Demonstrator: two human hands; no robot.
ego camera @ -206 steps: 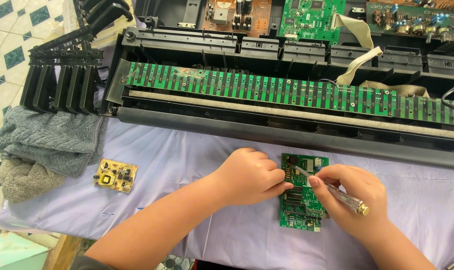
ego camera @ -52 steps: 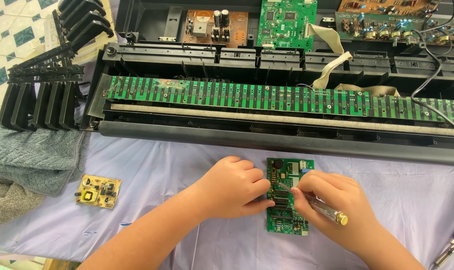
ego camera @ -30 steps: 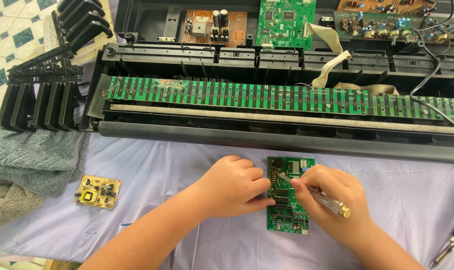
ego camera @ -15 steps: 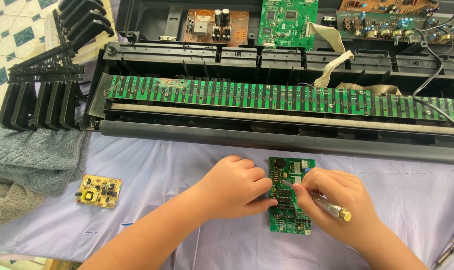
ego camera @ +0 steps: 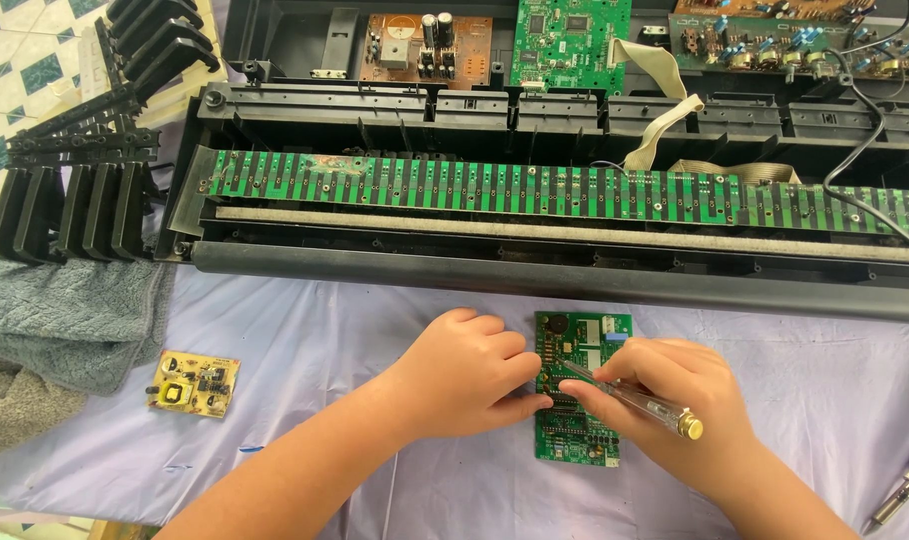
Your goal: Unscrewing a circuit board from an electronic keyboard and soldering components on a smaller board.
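A small green circuit board [ego camera: 581, 432] lies flat on the pale lilac cloth [ego camera: 315, 340]. My left hand [ego camera: 465, 375] rests curled against the board's left edge, thumb pressing it down. My right hand [ego camera: 670, 395] holds a clear-handled screwdriver [ego camera: 640, 400] with a brass end cap, its tip touching the board's upper left area. The right hand covers part of the board's right side.
An opened black keyboard chassis [ego camera: 575, 260] with a long green key-contact strip [ego camera: 535, 190] spans the back. Black key sections [ego camera: 70, 200] stand at the left above grey towels [ego camera: 70, 320]. A small yellow circuit board [ego camera: 194, 384] lies at the left. A soldering iron tip [ego camera: 905, 490] pokes in at the lower right.
Both hands stay on the green board; the screwdriver tip shifts only slightly across it. The view has moved a little since the oldest frame.
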